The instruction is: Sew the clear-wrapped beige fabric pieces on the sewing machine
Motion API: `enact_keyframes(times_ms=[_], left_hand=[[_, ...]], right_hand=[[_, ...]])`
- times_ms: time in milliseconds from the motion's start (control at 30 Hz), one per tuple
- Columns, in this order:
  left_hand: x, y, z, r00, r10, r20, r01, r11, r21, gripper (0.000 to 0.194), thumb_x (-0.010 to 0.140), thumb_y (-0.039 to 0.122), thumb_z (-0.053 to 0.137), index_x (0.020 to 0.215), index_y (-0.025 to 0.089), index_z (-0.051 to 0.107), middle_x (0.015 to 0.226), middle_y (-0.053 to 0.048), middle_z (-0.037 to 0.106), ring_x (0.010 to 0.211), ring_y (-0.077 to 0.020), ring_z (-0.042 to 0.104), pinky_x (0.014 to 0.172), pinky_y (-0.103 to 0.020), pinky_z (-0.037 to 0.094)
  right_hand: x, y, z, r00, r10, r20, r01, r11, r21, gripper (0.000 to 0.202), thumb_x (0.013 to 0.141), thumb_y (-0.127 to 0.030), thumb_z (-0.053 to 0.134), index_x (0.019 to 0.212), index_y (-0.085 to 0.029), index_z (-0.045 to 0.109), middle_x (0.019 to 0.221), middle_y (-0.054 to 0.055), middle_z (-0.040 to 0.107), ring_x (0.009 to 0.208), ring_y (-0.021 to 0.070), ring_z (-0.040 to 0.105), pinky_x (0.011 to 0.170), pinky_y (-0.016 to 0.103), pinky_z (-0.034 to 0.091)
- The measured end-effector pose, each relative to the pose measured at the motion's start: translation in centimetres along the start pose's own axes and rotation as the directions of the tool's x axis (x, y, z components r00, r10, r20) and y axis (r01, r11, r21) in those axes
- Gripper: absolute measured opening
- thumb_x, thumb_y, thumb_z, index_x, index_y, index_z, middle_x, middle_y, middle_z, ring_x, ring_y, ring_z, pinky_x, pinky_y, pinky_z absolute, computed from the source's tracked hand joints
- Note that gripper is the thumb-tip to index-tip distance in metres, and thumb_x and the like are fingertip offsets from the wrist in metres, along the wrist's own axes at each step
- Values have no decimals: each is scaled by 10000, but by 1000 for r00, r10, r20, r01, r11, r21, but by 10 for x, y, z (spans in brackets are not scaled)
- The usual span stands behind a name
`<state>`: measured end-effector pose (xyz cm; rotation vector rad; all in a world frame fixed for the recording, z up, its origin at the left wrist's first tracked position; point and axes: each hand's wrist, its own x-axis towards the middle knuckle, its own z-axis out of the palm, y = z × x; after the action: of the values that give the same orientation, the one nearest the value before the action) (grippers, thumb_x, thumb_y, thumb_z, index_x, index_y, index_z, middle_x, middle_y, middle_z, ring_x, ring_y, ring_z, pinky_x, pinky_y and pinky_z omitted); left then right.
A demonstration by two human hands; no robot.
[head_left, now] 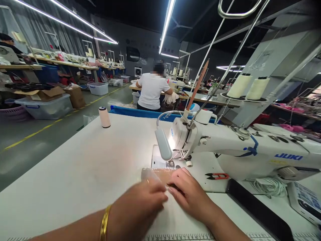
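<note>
Both hands rest on a small beige fabric piece lying on the white table just in front of the sewing machine's needle area. My left hand, with a gold bangle on its wrist, pinches the near edge of the fabric. My right hand lies beside it, fingertips pressed on the same piece. The white JUKI sewing machine stretches to the right, its lamp lit over the needle plate.
Red thread snips lie right of the needle. A thread spool stands at the table's far left. Two thread cones sit on a stand behind the machine. A person in white sits ahead. Plastic bins line the aisle.
</note>
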<state>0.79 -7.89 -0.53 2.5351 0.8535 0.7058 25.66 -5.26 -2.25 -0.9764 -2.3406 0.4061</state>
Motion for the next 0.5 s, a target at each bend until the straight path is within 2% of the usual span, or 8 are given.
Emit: enact_keyframes(times_ms=[100, 167, 267, 333, 400, 467, 500], left_hand=[[10, -11, -40, 998, -63, 6, 62, 991, 119, 227, 978, 110, 495, 1051, 204, 689, 1169, -97, 719, 1039, -264, 668, 907, -402, 559], [7, -16, -49, 996, -67, 59, 62, 993, 97, 141, 961, 174, 602, 1070, 219, 679, 1190, -81, 697, 1045, -262, 644, 901, -390, 543], [-7, -17, -39, 992, -46, 119, 42, 998, 35, 133, 879, 168, 719, 975, 239, 661, 1143, -36, 692, 988, -223, 632, 838, -310, 522], [-16, -13, -26, 995, -44, 88, 41, 998, 38, 127, 922, 115, 618, 865, 228, 627, 1051, -29, 692, 899, -195, 618, 770, -279, 495], [-22, -6, -17, 996, -63, 68, 60, 998, 36, 225, 982, 108, 494, 826, 223, 609, 993, -37, 688, 844, -188, 599, 744, -282, 475], [-22, 3, -20, 980, -151, 128, 160, 985, -64, 203, 1012, 198, 502, 859, 233, 630, 985, -35, 695, 845, -194, 603, 741, -284, 473], [-19, 8, -25, 954, -218, 204, 253, 953, -165, 170, 1009, 269, 543, 873, 238, 642, 970, -27, 702, 846, -194, 611, 732, -278, 474]], right_hand=[[2, 5, 1, 1000, 15, -10, -16, 1000, -13, 183, 1036, -100, 533, 908, -216, 594, 927, 36, 616, 884, 223, 532, 782, 362, 497], [3, 7, -1, 999, 34, -26, -34, 999, -2, 181, 1038, -90, 512, 948, -219, 603, 947, 40, 624, 896, 224, 534, 789, 361, 493], [3, 3, -8, 998, 26, -55, -22, 997, 70, 152, 1059, -141, 504, 1044, -226, 629, 1004, 51, 650, 933, 227, 550, 828, 375, 502], [2, -5, -14, 1000, -22, 4, 21, 986, 165, 84, 1062, -297, 614, 1100, -231, 651, 1043, 53, 668, 976, 233, 572, 866, 383, 515], [0, -13, -18, 990, -79, 118, 48, 969, 244, 304, 988, -489, 748, 1152, -241, 687, 1076, 55, 690, 1015, 243, 590, 894, 387, 523], [-3, -19, -20, 971, -108, 215, 28, 939, 343, 370, 946, -547, 781, 1151, -243, 733, 1053, 52, 720, 1000, 238, 618, 902, 382, 520], [-5, -20, -20, 960, -103, 260, -16, 907, 420, 332, 964, -529, 761, 1122, -236, 755, 1014, 48, 735, 965, 226, 637, 889, 372, 519]])
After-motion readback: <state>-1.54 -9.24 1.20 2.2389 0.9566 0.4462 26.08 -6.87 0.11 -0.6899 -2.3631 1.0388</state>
